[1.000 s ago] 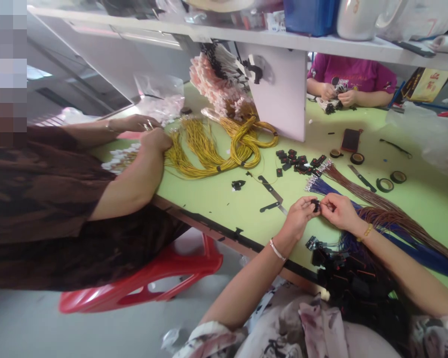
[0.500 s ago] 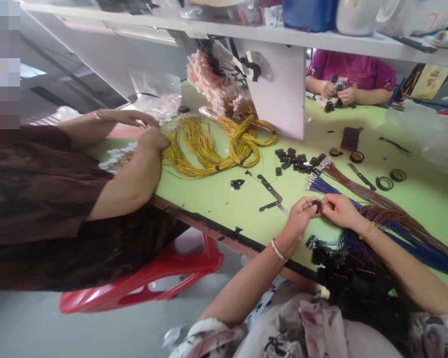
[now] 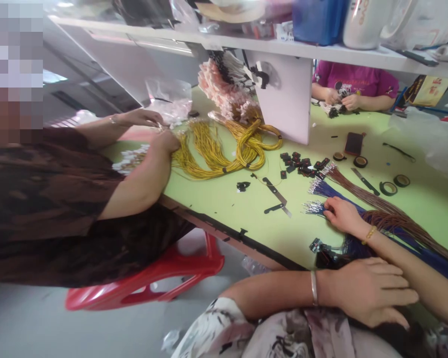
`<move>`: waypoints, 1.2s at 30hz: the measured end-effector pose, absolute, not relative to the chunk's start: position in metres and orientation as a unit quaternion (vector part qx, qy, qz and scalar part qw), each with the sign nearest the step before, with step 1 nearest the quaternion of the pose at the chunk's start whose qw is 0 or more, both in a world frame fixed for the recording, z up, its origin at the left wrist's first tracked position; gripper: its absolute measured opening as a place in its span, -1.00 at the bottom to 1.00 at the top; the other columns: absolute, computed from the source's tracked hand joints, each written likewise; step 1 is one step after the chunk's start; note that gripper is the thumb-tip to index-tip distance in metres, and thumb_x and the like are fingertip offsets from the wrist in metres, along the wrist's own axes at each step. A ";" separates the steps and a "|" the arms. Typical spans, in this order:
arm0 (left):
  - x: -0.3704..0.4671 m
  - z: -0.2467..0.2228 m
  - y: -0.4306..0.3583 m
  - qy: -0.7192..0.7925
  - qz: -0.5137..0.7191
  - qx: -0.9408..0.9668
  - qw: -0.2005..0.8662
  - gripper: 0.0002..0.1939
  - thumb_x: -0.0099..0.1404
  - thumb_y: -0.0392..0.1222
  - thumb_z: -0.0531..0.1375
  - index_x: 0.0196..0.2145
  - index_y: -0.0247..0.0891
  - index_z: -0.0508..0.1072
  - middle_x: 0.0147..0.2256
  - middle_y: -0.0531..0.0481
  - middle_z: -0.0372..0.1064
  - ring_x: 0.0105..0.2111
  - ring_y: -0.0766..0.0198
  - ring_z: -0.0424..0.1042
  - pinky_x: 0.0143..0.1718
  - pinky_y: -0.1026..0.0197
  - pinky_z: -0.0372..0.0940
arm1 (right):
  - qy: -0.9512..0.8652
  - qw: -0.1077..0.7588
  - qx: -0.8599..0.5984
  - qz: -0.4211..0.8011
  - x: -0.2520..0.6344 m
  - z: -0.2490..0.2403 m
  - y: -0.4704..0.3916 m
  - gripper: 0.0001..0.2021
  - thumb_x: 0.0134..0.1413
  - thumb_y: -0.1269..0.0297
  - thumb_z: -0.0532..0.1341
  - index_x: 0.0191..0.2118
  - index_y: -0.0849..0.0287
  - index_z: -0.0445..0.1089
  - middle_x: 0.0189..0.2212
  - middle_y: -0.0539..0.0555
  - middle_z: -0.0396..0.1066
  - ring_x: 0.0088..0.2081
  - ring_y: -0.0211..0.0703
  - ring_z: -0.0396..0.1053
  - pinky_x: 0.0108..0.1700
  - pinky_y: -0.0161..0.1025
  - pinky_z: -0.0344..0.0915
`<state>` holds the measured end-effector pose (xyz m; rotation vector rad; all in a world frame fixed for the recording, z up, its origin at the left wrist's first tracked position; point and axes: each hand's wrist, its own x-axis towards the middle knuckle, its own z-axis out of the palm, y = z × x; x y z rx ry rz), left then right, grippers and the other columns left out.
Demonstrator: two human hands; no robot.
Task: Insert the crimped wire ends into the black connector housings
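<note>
Far left: co-worker's hand (image 3: 164,141) bunched on yellow wires (image 3: 224,149), same as a second ago. Centre of green table (image 3: 216,199): loose black connectors (image 3: 302,164), untouched. Left hand (image 3: 369,288) (half a second ago up at the tabletop, pinching a small black connector against the right) now dropped low at the table edge, fingers spread flat over the heap of finished black assemblies (image 3: 328,256); nothing visibly pinched. Right hand (image 3: 341,214) moved out to the blue wires (image 3: 323,189), fingertips closed among the silver terminal ends; cannot tell whether one wire is gripped. Reads as one piece set down, fresh wire being picked.
</note>
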<state>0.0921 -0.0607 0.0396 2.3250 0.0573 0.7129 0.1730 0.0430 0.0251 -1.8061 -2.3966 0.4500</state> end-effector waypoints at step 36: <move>0.005 0.013 0.054 0.345 0.412 0.238 0.809 -0.77 0.14 -0.45 0.16 -0.22 -0.35 0.44 -0.36 -0.05 0.39 -0.37 0.38 0.40 -0.17 0.26 0.33 | -0.759 0.376 -0.493 0.197 0.174 0.029 0.029 -0.93 -0.01 0.39 0.14 -0.48 0.17 0.27 -0.54 -0.02 0.27 -0.49 -0.29 0.17 -0.40 -0.33 0.11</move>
